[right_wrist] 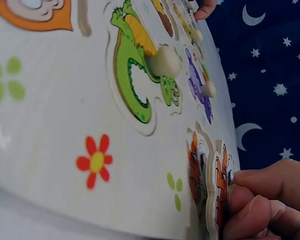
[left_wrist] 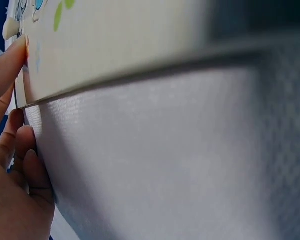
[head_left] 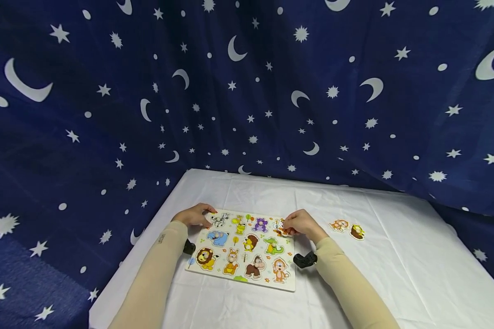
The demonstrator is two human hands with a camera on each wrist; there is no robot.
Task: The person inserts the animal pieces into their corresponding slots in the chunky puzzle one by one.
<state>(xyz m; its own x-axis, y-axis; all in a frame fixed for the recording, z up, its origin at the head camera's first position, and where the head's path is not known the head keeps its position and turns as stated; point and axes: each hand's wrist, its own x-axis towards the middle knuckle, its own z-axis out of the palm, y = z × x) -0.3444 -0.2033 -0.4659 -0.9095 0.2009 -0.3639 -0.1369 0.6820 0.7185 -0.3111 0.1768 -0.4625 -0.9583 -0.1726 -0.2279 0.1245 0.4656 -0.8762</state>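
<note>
A wooden animal puzzle board lies on the white-covered table. My left hand holds its far left corner, beside the zebra piece; in the left wrist view the thumb rests on the top face and the other fingers are at the edge. At the far right corner my right hand pinches an orange puzzle piece with black stripes. That piece stands tilted on edge over its recess, and my fingers partly cover it. The crocodile piece with its round knob sits nearby in the board.
Two loose puzzle pieces lie right of the board: an orange-brown monkey-like one and a yellow-and-brown one. A dark blue curtain with moons and stars hangs behind and left of the table. Black devices are on both wrists.
</note>
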